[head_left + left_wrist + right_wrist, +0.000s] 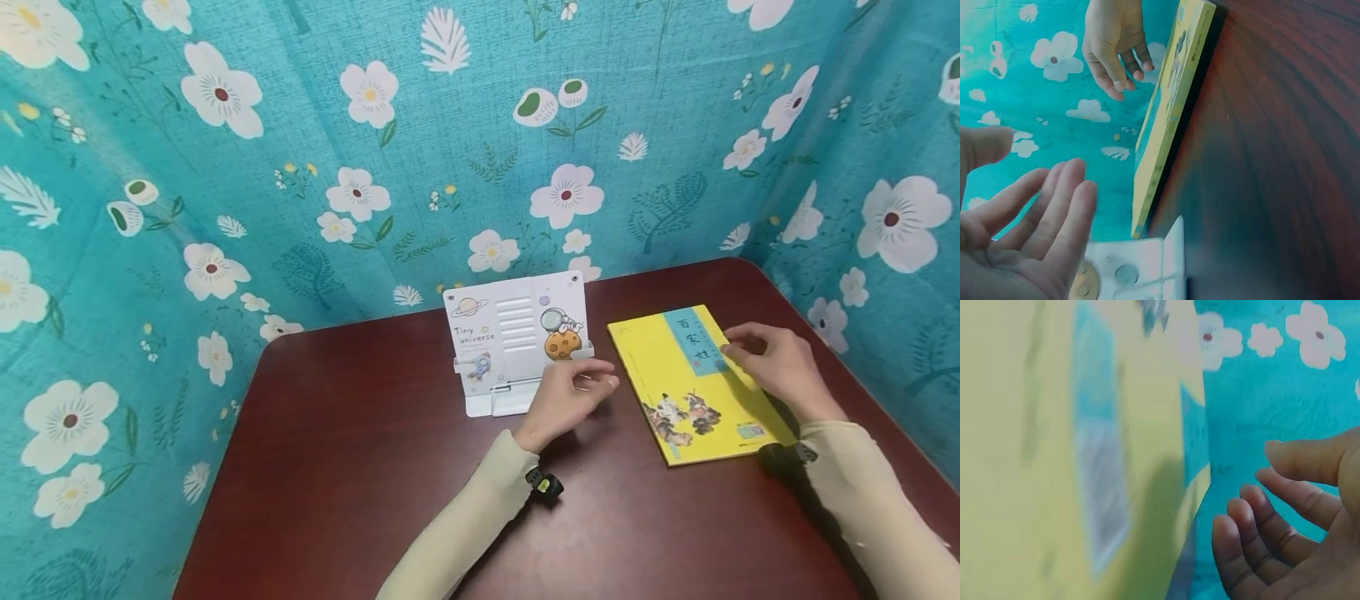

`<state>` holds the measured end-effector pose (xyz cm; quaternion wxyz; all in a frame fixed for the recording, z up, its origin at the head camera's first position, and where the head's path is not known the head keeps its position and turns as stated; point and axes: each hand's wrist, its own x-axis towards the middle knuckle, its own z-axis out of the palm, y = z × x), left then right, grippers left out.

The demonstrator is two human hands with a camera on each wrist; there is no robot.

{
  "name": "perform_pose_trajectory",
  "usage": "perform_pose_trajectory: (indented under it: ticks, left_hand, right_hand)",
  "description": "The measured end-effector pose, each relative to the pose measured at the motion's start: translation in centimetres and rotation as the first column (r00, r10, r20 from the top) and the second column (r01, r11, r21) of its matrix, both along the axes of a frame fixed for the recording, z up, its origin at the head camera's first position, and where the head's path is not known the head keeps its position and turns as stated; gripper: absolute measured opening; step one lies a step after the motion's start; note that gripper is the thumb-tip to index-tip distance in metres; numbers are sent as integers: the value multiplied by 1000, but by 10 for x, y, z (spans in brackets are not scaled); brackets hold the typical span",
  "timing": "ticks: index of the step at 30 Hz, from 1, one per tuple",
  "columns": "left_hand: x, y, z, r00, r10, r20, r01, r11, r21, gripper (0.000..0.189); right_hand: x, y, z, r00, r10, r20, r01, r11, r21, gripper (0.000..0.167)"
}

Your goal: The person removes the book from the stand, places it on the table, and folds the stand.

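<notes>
A yellow book (645, 367) with a blue title panel lies flat on the table, cover up. Over its right edge hovers my right hand (783, 371), fingers loosely bent; in the right wrist view there is a gap between fingertips and cover (1154, 425). My left hand (566, 400) is between the book and a white book stand (513, 312), in front of the stand's right side. Nothing is between its thumb and fingers in the left wrist view. The stand is upright and tilted back, printed with an astronaut, a planet and a rocket.
The dark red-brown table (360, 467) has a back edge against a turquoise floral curtain (300, 125), which also hangs along both sides. A black band with a small device (546, 485) is on the left wrist, and another dark one (787, 454) on the right.
</notes>
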<state>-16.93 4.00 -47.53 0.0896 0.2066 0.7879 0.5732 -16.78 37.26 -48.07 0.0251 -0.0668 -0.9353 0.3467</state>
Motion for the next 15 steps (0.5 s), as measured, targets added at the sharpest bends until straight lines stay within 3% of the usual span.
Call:
perform_pose_trajectory:
  ticks: [7, 15]
  left_hand:
    - [-1, -24, 10, 990, 110, -83, -100, 988, 114, 25]
    - [-3, -51, 18, 977, 197, -84, -183, 971, 156, 26]
  right_hand:
    - [-1, -24, 14, 993, 97, -62, -98, 995, -8, 37]
    - [-4, -57, 27, 982, 175, -77, -178, 984, -32, 37]
